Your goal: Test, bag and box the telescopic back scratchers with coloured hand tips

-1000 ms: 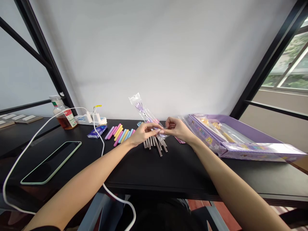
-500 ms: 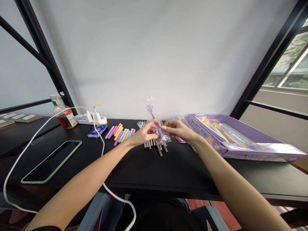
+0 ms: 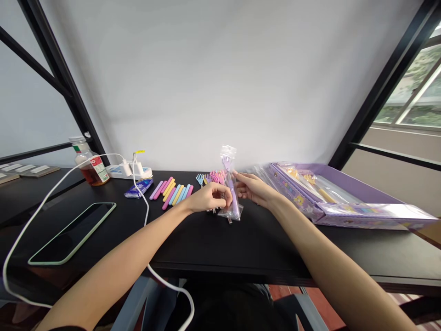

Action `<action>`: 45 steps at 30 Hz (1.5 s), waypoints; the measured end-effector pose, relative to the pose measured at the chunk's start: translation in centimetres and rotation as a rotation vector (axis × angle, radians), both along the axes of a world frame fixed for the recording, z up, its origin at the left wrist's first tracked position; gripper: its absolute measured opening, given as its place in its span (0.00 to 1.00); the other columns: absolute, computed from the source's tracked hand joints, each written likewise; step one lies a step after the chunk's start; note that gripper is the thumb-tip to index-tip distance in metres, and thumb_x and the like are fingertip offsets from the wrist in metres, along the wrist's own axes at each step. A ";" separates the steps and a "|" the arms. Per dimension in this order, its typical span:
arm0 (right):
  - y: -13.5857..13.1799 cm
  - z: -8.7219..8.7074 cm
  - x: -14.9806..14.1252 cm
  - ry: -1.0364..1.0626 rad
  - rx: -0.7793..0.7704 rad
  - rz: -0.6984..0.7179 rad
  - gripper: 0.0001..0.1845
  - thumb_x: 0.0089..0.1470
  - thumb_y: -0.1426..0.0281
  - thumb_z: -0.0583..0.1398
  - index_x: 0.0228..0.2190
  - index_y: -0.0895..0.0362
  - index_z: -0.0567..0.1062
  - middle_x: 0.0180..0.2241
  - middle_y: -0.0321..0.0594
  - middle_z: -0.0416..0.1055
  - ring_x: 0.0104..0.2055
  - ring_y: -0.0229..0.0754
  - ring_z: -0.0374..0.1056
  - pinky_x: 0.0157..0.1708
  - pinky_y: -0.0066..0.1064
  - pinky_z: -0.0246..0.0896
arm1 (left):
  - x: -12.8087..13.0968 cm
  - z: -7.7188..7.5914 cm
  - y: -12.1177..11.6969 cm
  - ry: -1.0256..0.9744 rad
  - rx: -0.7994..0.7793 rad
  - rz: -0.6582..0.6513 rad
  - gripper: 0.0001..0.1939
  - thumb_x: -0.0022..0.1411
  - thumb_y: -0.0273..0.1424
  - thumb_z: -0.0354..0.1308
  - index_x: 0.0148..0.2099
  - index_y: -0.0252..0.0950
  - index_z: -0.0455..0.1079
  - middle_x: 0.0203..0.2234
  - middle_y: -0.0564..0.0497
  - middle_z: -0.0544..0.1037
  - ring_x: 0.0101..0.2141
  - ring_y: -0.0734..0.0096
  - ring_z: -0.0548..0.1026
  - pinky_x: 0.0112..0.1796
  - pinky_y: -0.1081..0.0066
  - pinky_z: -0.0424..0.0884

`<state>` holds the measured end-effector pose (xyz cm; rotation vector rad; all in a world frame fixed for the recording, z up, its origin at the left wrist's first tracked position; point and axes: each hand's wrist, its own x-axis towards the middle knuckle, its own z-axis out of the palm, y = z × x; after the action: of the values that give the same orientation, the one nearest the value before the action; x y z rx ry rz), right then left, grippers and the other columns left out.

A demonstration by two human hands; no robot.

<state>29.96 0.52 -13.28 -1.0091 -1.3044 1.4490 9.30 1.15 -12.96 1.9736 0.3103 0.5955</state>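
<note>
both left hand [image 3: 211, 196] and right hand [image 3: 251, 187] pinched on the upright clear bag [image 3: 231, 193] with purple stick

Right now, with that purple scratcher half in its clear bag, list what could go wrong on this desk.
1. The clear bag stands upright, pinched by the left hand and right hand; the purple scratcher may snag or tear the film.
2. Loose metal rods lie directly under the bag; a nudge could scatter them.
3. The white cable trails off the desk edge beside the left forearm and could catch.
</note>
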 end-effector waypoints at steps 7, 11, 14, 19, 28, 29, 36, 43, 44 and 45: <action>0.3 0.3 0.1 0.137 0.040 -0.151 0.19 0.48 0.59 0.72 0.28 0.58 0.72 0.25 0.37 0.71 0.21 0.29 0.53 0.19 0.24 0.53 | -0.4 0.4 -0.2 0.066 -0.048 -0.117 0.04 0.51 0.22 0.53 0.30 0.34 0.68 0.23 0.53 0.72 0.25 0.75 0.69 0.28 0.73 0.64; 0.4 0.6 0.9 0.034 0.061 -0.158 0.17 0.47 0.61 0.72 0.27 0.59 0.72 0.24 0.39 0.72 0.20 0.30 0.53 0.18 0.26 0.53 | -0.3 0.2 -0.1 0.001 -0.164 -0.005 0.09 0.65 0.36 0.56 0.45 0.38 0.64 0.27 0.51 0.77 0.29 0.68 0.77 0.35 0.67 0.72; 0.0 1.0 1.4 -0.116 0.026 -0.068 0.17 0.46 0.62 0.72 0.26 0.60 0.74 0.23 0.41 0.72 0.19 0.30 0.52 0.17 0.26 0.50 | 0.1 -0.4 0.7 -0.137 -0.123 0.243 0.17 0.68 0.47 0.54 0.47 0.39 0.63 0.32 0.49 0.78 0.32 0.67 0.79 0.35 0.67 0.74; -0.9 1.3 1.4 -0.312 0.015 0.190 0.19 0.48 0.57 0.70 0.27 0.59 0.74 0.23 0.41 0.74 0.18 0.30 0.56 0.17 0.26 0.49 | 0.1 -1.1 2.2 -0.231 -0.029 0.429 0.15 0.65 0.43 0.58 0.46 0.37 0.71 0.46 0.47 0.75 0.43 0.69 0.75 0.45 0.68 0.74; 0.0 -0.1 1.7 -0.791 0.253 0.252 0.24 0.47 0.51 0.68 0.19 0.57 0.71 0.16 0.32 0.64 0.19 0.33 0.56 0.21 0.29 0.49 | 0.0 -2.8 3.5 -0.096 0.023 0.524 0.15 0.63 0.36 0.61 0.49 0.35 0.74 0.48 0.45 0.78 0.43 0.66 0.77 0.48 0.63 0.73; 0.1 -0.1 1.8 -0.842 0.287 0.217 0.24 0.46 0.51 0.69 0.19 0.57 0.71 0.17 0.33 0.66 0.19 0.33 0.57 0.21 0.29 0.50 | 0.0 -3.0 3.6 -0.074 0.071 0.545 0.14 0.63 0.35 0.61 0.49 0.35 0.74 0.47 0.45 0.79 0.43 0.65 0.77 0.49 0.63 0.73; 0.4 0.9 4.7 -1.265 0.424 -0.355 0.11 0.52 0.60 0.64 0.27 0.55 0.79 0.27 0.42 0.76 0.30 0.45 0.70 0.31 0.34 0.59 | -0.8 -3.3 4.3 0.003 0.262 0.665 0.16 0.59 0.35 0.64 0.49 0.38 0.73 0.41 0.47 0.80 0.38 0.65 0.78 0.43 0.66 0.74; 0.8 0.3 6.6 -1.526 0.232 -0.459 0.14 0.43 0.63 0.70 0.33 0.56 0.81 0.33 0.49 0.78 0.37 0.54 0.75 0.33 0.37 0.63 | -0.5 -2.8 3.8 -0.072 0.250 0.754 0.14 0.58 0.30 0.64 0.47 0.36 0.74 0.35 0.48 0.80 0.35 0.67 0.80 0.39 0.69 0.77; 0.8 0.3 6.4 -1.541 0.222 -0.463 0.15 0.43 0.63 0.70 0.34 0.56 0.81 0.34 0.50 0.78 0.38 0.55 0.75 0.33 0.37 0.63 | -0.5 -2.8 3.8 -0.083 0.260 0.760 0.12 0.59 0.30 0.63 0.46 0.36 0.74 0.34 0.48 0.81 0.35 0.67 0.80 0.40 0.68 0.77; 0.7 0.4 6.3 -1.550 0.209 -0.467 0.17 0.42 0.62 0.70 0.36 0.57 0.81 0.35 0.50 0.78 0.38 0.56 0.75 0.34 0.38 0.64 | -0.4 -2.7 3.7 -0.088 0.271 0.765 0.11 0.59 0.29 0.63 0.45 0.36 0.75 0.32 0.49 0.81 0.35 0.66 0.80 0.41 0.68 0.77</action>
<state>36.24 1.20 -12.92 -2.2218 -1.9052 -0.0736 8.86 4.89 -15.70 2.0454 0.9920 1.2559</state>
